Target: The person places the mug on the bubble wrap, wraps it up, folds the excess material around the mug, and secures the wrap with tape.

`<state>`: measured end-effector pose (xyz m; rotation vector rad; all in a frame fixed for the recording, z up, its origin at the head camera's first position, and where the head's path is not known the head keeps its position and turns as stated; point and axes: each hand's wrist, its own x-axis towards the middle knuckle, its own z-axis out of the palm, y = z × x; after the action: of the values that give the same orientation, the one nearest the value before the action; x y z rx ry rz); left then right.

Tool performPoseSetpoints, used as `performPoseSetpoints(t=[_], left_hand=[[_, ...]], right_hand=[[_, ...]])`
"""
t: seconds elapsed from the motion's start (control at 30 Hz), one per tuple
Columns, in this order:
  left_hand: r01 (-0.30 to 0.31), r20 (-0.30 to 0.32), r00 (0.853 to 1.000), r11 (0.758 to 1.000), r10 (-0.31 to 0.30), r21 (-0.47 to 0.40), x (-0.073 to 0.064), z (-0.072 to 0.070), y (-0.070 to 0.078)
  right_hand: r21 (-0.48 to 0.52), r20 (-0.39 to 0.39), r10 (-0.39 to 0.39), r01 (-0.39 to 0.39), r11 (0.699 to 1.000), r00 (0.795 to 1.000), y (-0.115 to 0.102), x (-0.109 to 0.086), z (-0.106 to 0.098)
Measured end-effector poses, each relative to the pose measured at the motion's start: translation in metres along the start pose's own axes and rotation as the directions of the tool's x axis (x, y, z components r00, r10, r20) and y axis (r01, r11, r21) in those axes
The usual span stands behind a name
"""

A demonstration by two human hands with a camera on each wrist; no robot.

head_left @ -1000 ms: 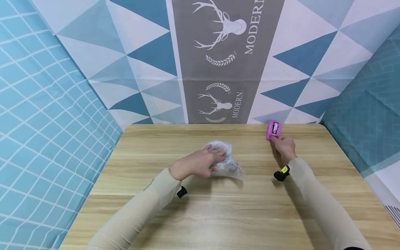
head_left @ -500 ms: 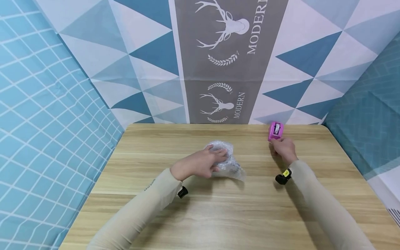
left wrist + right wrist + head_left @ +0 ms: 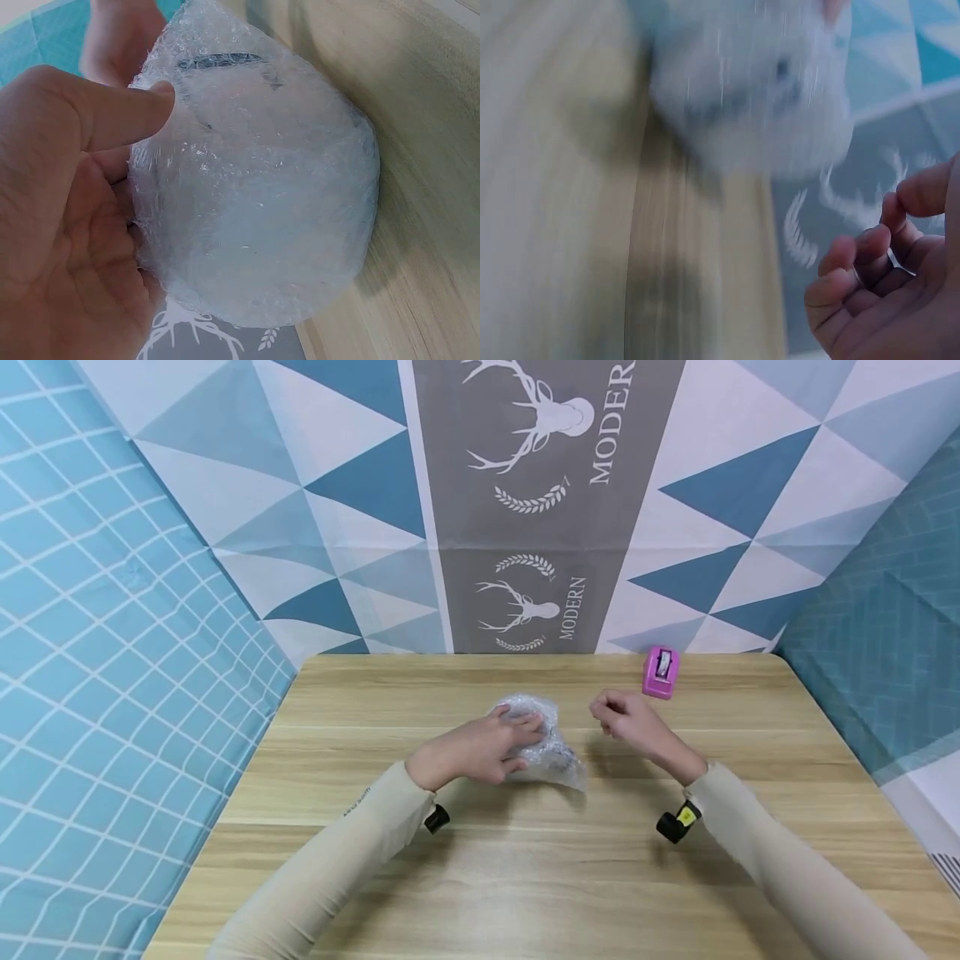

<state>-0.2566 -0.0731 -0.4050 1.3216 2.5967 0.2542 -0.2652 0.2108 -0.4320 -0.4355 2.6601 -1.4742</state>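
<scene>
A bundle in clear bubble wrap (image 3: 558,758) rests near the middle of the table, with a loose wrap end toward the right. My left hand (image 3: 480,747) holds it from the left. In the left wrist view the thumb (image 3: 131,112) presses on the bundle's side while the other fingers go behind it. Dark marks show through the wrap (image 3: 255,195). To the bundle's right, my right hand (image 3: 630,724) is above the table with fingers curled. Its thumb and forefinger meet at the tips (image 3: 892,210); I cannot tell whether something thin is between them.
A pink tape dispenser (image 3: 661,673) stands at the table's back edge, right of centre. The wooden table (image 3: 480,868) meets a patterned cloth wall (image 3: 360,527) at the back and a blue checked cloth (image 3: 112,693) on the left.
My right hand has left the tape dispenser's front and moved left toward the bubble-wrapped bundle, with its fingers curled. The left hand, the bundle and the dispenser stay in place.
</scene>
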Motion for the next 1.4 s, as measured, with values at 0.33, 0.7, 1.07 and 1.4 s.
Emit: performPoseSetpoints(t=[0.33,0.7,1.07,1.4], left_hand=[[0.026,-0.057,0.998,0.998,-0.022,0.063,0.004,0.002,0.010],[0.070,-0.046,0.997,0.995,-0.066,0.077,0.006,0.005,0.016],[0.101,0.011,0.995,0.991,-0.103,0.083,0.006,0.001,0.020],[0.139,0.047,0.989,0.988,-0.142,0.062,0.009,-0.003,0.023]], right_hand=[[0.085,0.077,-0.217,0.211,0.974,0.973,-0.040,-0.027,0.037],[0.120,0.101,-0.115,0.103,0.987,0.988,-0.035,-0.040,0.072],[0.227,0.024,0.023,-0.028,0.973,0.999,-0.032,-0.043,0.086],[0.217,0.020,0.054,-0.057,0.975,0.998,-0.035,-0.046,0.085]])
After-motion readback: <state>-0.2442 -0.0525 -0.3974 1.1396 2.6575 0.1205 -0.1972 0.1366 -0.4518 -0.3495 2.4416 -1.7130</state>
